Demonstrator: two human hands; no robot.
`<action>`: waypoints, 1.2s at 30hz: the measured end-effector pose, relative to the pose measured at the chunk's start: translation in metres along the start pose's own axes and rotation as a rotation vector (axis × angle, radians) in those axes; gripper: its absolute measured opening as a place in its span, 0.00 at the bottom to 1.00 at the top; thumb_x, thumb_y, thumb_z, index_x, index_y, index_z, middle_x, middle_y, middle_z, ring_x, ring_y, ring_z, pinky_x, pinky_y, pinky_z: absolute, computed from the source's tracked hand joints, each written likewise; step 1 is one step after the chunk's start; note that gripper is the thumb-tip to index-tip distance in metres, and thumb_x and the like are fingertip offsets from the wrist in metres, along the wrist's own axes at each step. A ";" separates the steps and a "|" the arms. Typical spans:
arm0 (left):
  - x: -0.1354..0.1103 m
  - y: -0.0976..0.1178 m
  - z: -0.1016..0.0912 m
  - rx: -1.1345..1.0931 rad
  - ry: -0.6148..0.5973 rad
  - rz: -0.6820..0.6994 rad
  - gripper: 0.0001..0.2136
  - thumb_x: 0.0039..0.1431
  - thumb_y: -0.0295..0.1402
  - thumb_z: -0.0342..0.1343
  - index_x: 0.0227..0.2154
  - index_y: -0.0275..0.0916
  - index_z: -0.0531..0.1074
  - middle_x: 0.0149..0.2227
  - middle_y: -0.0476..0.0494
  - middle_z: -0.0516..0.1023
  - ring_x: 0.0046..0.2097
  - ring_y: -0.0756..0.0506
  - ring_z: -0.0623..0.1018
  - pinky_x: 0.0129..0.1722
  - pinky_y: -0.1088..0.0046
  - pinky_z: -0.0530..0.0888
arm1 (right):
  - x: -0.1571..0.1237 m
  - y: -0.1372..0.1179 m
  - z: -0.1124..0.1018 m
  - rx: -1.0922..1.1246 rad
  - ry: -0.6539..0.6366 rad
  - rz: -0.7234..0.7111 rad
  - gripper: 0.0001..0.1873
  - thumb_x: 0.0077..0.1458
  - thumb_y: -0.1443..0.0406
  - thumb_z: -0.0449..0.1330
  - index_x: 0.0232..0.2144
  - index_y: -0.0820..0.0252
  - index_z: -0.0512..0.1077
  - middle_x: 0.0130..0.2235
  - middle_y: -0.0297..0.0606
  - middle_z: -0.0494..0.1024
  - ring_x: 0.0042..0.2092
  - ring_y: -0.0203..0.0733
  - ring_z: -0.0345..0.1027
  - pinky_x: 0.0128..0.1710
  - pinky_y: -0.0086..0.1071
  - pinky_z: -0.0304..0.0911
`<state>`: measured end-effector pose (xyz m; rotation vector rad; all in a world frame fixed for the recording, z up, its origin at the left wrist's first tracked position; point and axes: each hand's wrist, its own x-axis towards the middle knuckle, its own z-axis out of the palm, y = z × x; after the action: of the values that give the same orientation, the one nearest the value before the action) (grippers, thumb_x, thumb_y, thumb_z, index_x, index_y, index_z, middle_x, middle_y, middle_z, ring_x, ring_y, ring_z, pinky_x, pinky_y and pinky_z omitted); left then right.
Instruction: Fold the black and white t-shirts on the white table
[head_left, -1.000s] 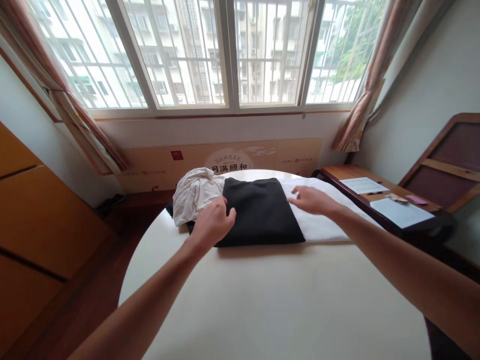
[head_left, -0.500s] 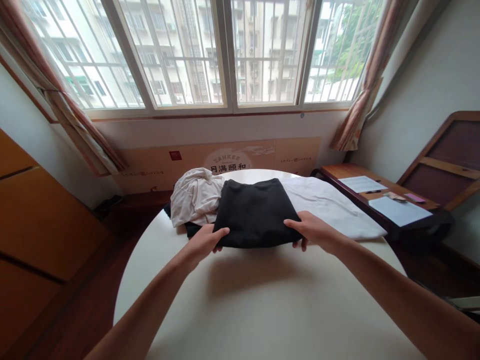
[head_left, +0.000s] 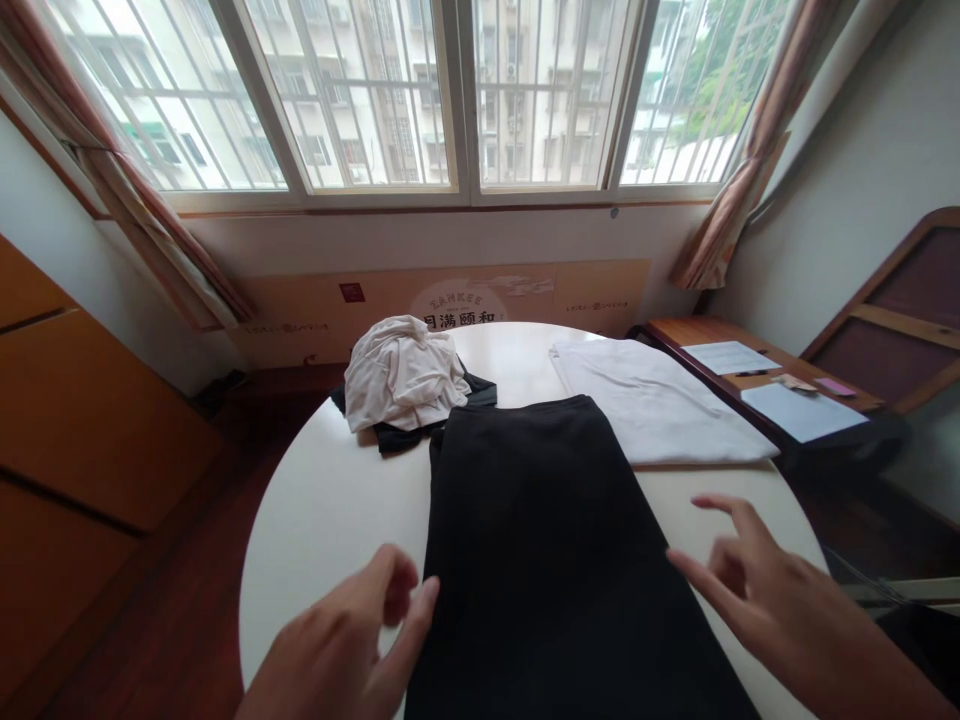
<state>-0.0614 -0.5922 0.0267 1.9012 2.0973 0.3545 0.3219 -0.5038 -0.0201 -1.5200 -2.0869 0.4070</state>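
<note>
OK, nearest first: both hands are empty, half open at the near part of the desk [head_left: 300, 530], a round white one. Left hand [head_left: 352, 630] has fingers curled, gap to thumb, thumb tip at the left edge of the black garment [head_left: 547, 550]. Right hand [head_left: 772, 585] has thumb and index stretched apart, other fingers curled, thumb tip at the garment's right edge. Can't tell if either tip actually touches.

Garment lies centre desk, between the hands, near end running out of frame at the bottom, straight folded edge at the far end.

Past it, left: crumpled off-white cloth [head_left: 405, 375] on top of dark fabric [head_left: 409, 438]. Right: white cloth [head_left: 660, 400], folded flat, lightly creased.

Beyond the desk, right: wooden side table [head_left: 664, 332] carrying paper sheets [head_left: 802, 412]. Far back: printed panel [head_left: 300, 310] low against the wall, barred window [head_left: 457, 110] above, tied curtains either side.
</note>
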 end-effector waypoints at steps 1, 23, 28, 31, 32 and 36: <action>0.011 0.015 -0.003 0.009 0.132 0.114 0.17 0.73 0.48 0.46 0.43 0.45 0.76 0.41 0.44 0.84 0.40 0.40 0.84 0.41 0.64 0.78 | 0.012 -0.014 0.002 -0.050 0.045 -0.045 0.30 0.66 0.47 0.59 0.63 0.55 0.66 0.34 0.40 0.83 0.33 0.53 0.81 0.31 0.41 0.77; 0.138 0.051 0.038 0.315 0.022 0.458 0.30 0.75 0.38 0.39 0.74 0.28 0.53 0.77 0.33 0.49 0.77 0.38 0.50 0.75 0.55 0.51 | 0.120 -0.092 0.081 -0.322 -0.316 -0.443 0.36 0.71 0.60 0.44 0.75 0.71 0.49 0.76 0.47 0.48 0.77 0.54 0.40 0.75 0.58 0.38; 0.179 0.033 0.052 0.282 -0.052 0.205 0.35 0.76 0.47 0.39 0.75 0.27 0.48 0.77 0.33 0.44 0.78 0.38 0.47 0.75 0.54 0.49 | 0.162 -0.065 0.096 -0.364 -0.319 -0.242 0.38 0.73 0.49 0.42 0.76 0.63 0.50 0.77 0.43 0.49 0.77 0.51 0.40 0.75 0.56 0.33; 0.181 0.023 0.052 0.291 0.019 0.102 0.35 0.76 0.45 0.40 0.74 0.22 0.49 0.76 0.28 0.46 0.77 0.35 0.49 0.75 0.52 0.51 | 0.178 -0.042 0.086 -0.442 -0.263 -0.056 0.36 0.74 0.52 0.43 0.75 0.64 0.52 0.77 0.46 0.50 0.77 0.53 0.41 0.74 0.60 0.33; 0.179 0.022 0.052 0.303 0.058 0.072 0.35 0.75 0.43 0.41 0.73 0.19 0.50 0.76 0.24 0.49 0.77 0.33 0.51 0.74 0.52 0.52 | 0.180 -0.038 0.081 -0.463 -0.251 -0.013 0.35 0.74 0.54 0.43 0.75 0.65 0.52 0.77 0.47 0.50 0.77 0.53 0.40 0.74 0.61 0.33; 0.173 0.021 0.048 0.311 0.288 0.043 0.33 0.72 0.37 0.47 0.70 0.12 0.54 0.71 0.13 0.60 0.72 0.29 0.64 0.69 0.53 0.63 | 0.164 -0.051 0.071 -0.466 -0.178 -0.050 0.38 0.73 0.56 0.44 0.75 0.74 0.49 0.77 0.51 0.45 0.78 0.54 0.34 0.75 0.58 0.32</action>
<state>-0.0392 -0.4185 -0.0183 2.1840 2.4192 0.3461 0.2031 -0.3608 -0.0132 -1.7314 -2.4782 0.0332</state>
